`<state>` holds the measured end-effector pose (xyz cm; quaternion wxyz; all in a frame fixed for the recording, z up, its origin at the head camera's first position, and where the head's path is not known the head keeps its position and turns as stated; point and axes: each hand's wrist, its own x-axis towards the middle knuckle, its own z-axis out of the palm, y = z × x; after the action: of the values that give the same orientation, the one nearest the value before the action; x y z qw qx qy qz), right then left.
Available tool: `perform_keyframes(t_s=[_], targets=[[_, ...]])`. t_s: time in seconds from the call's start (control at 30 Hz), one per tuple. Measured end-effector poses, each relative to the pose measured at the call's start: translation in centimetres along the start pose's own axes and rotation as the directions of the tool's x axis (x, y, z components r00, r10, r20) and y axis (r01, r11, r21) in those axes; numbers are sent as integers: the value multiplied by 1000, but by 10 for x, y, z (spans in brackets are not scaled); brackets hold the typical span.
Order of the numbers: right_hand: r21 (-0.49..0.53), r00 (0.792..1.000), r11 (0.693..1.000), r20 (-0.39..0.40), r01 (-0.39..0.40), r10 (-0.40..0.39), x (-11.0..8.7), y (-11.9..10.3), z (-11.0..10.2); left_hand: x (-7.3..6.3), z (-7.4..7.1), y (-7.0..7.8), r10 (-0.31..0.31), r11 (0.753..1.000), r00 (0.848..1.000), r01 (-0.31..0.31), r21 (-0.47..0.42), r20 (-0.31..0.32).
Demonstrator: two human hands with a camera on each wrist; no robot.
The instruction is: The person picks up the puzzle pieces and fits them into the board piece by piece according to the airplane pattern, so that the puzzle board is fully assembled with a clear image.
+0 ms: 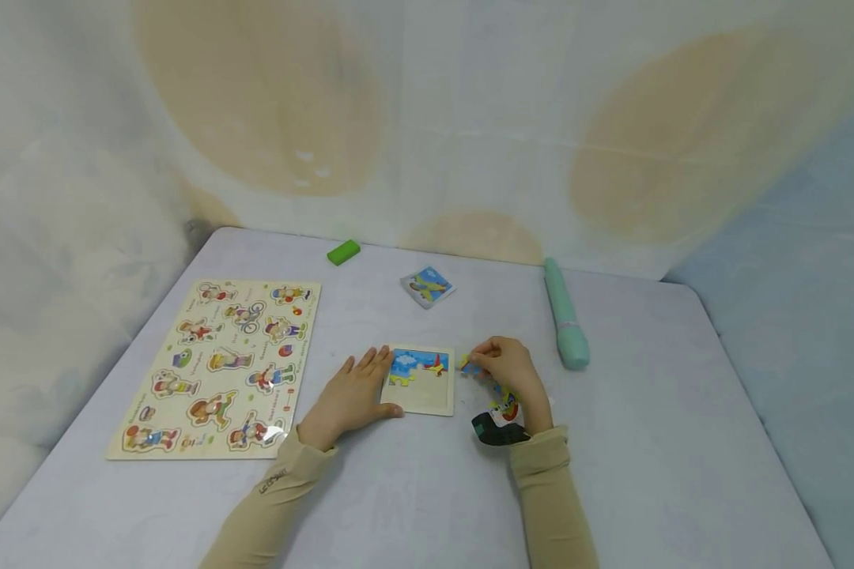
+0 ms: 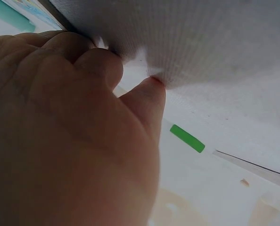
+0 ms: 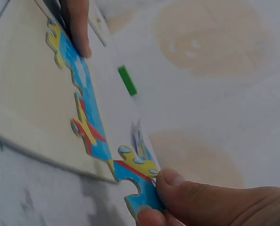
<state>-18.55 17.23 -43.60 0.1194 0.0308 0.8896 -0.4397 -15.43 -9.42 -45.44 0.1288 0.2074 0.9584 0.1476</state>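
Observation:
A small square puzzle tray (image 1: 436, 395) lies in front of me. Blue sky pieces (image 1: 418, 359) with a red and yellow part fill its upper portion, and bare wood shows below. My left hand (image 1: 352, 399) rests at the tray's left edge, fingers extended. To the right of the tray, my right hand (image 1: 508, 367) pinches a puzzle piece (image 3: 147, 189) between thumb and fingers. That piece is blue with a red stripe and a yellow part with pale ovals; in the right wrist view it overlaps the tray's corner. Loose colourful pieces (image 1: 505, 401) lie beside my right wrist, partly hidden.
A large peg puzzle board (image 1: 252, 359) with sports figures lies on the left. Further back are a green block (image 1: 344, 253) and a small airplane picture card (image 1: 428, 286). A folded mint-green umbrella-like object (image 1: 565, 316) lies at the right.

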Motion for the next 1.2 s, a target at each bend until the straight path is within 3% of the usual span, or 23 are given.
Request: perform_keyframes(t_s=[0.13,0.27,0.83,1.2], targets=[[41,996,999,92,16,-20,2,-7,18,-1,0,1,1,1000,1000,-1,0,-1],[33,991,999,137,2,-7,4,-9,32,-1,1,1,1,1000,1000,-1,1,2],[-85,998,995,17,57,-56,5,-16,50,1,3,-3,-8,1000,1000,8,29,5],[-140,1000,990,3,-3,4,7,-14,45,2,2,-2,4,1000,1000,-4,25,-5]])
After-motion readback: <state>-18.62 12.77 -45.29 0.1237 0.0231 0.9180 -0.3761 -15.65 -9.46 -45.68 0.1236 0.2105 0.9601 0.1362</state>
